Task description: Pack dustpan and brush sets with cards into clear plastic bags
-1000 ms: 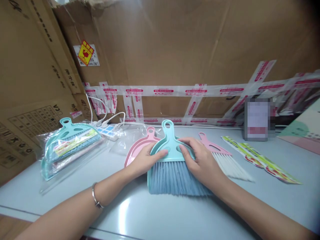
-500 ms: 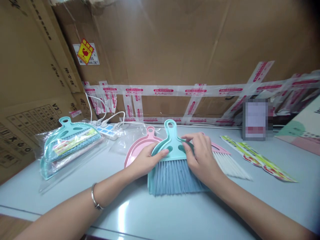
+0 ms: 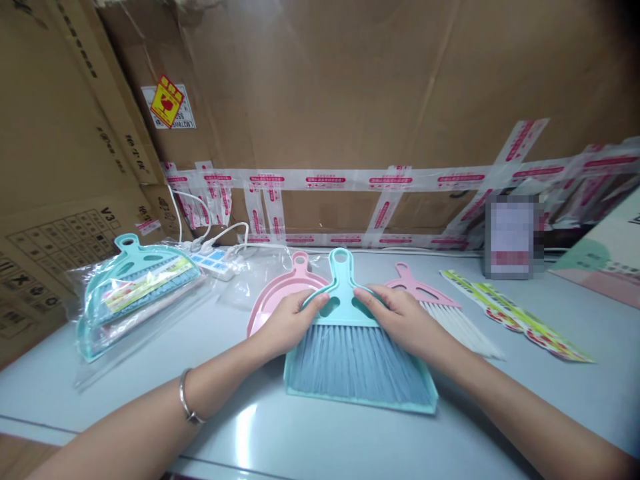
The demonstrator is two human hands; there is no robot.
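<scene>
Teal brush (image 3: 345, 313) lies, bristles toward the viewer, inside a teal dustpan (image 3: 350, 397) at the middle of the grey surface (image 3: 320, 440). The left hand (image 3: 287, 323) closes its grip on the brush's left shoulder, thumb on top and fingers curled over the edge; the right hand (image 3: 400, 320) pinches the right shoulder likewise. A pink dustpan (image 3: 273, 300) lies partly under the left hand, touching the teal one. A pink brush (image 3: 440, 313) lies just beside the right hand. Far left: 1 bagged set (image 3: 135, 287), with a power strip (image 3: 217, 263) behind it. Right: printed card (image 3: 520, 323). Rear: cardboard (image 3: 350, 87).
</scene>
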